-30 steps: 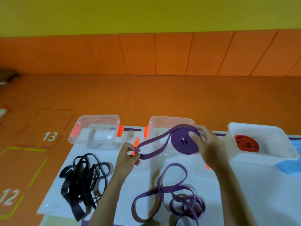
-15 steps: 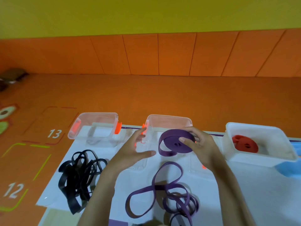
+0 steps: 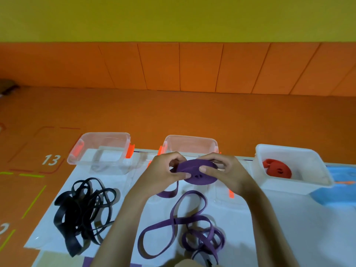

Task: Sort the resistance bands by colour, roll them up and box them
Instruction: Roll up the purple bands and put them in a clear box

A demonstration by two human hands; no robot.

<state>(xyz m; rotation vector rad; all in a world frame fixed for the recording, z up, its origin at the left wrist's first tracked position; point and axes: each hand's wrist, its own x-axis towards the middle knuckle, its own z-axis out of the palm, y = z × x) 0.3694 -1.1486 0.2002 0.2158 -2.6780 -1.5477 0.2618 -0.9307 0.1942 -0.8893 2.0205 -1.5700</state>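
Both my hands hold a rolled purple band (image 3: pixel 200 175) just in front of the middle clear box (image 3: pixel 189 143). My left hand (image 3: pixel 163 175) pinches the roll's left side, and a short loose tail (image 3: pixel 169 192) hangs below it. My right hand (image 3: pixel 221 173) grips the right side, thumb pressed on the flat face. Loose purple bands (image 3: pixel 185 226) lie tangled on the white sheet (image 3: pixel 119 191) below my hands. A heap of black bands (image 3: pixel 82 211) lies at the left. A rolled red band (image 3: pixel 277 170) sits inside the white box (image 3: pixel 294 186) at the right.
A clear box with orange clips (image 3: pixel 100 151) stands at the back left. A blue lid (image 3: pixel 341 189) lies at the right edge. Orange floor mats with printed numbers (image 3: pixel 51 159) surround the sheet, and an orange padded wall runs behind.
The long free end of the purple band has been wound onto the roll. My left hand came back from open onto the roll, which now lies flatter between both hands.
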